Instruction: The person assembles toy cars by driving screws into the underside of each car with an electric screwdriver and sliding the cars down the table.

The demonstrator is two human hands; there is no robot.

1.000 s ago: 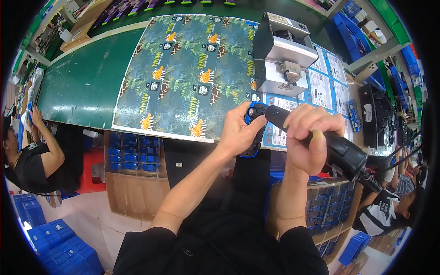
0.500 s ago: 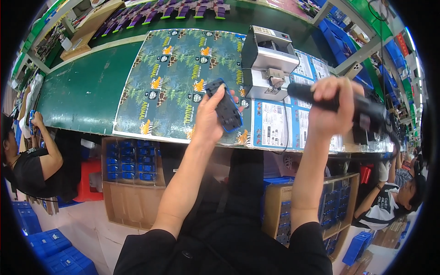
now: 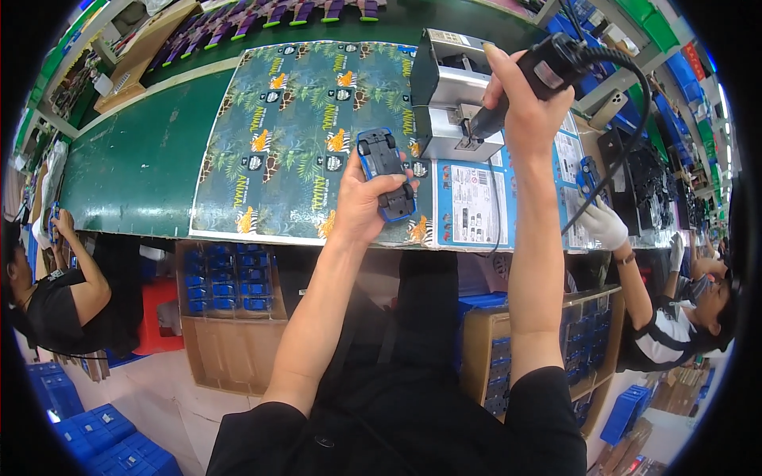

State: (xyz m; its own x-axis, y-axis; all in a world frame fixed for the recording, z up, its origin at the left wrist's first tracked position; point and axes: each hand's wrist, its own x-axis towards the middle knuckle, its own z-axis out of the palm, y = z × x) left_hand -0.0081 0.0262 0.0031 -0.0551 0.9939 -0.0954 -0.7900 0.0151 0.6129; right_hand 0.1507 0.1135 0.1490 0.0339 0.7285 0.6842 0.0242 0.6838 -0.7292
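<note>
My left hand (image 3: 361, 205) holds a blue toy car (image 3: 384, 157) with its black underside and wheels facing up, the thumb lying across the base. In my right hand (image 3: 529, 119) is a black corded electric screwdriver (image 3: 551, 67), gripped round its body. Its lower end points down and left at the front of a silver box-shaped machine (image 3: 452, 89), apparently a screw feeder. Whether the tip touches the machine I cannot tell. Below both hands lies a printed sheet with animal pictures (image 3: 298, 151) on the green table (image 3: 135, 170).
A co-worker's gloved hand (image 3: 605, 227) is near another blue car (image 3: 589, 174) at the right. The screwdriver's cable (image 3: 644, 103) loops beside my right arm. Cartons of blue cars (image 3: 226, 278) stand below the table edge, left and right. Purple parts (image 3: 270, 17) lie at the back.
My right hand has moved up and left, bringing the screwdriver to the silver machine. The car in my left hand has turned, its wheels now showing. A gloved co-worker's hand has come onto the table.
</note>
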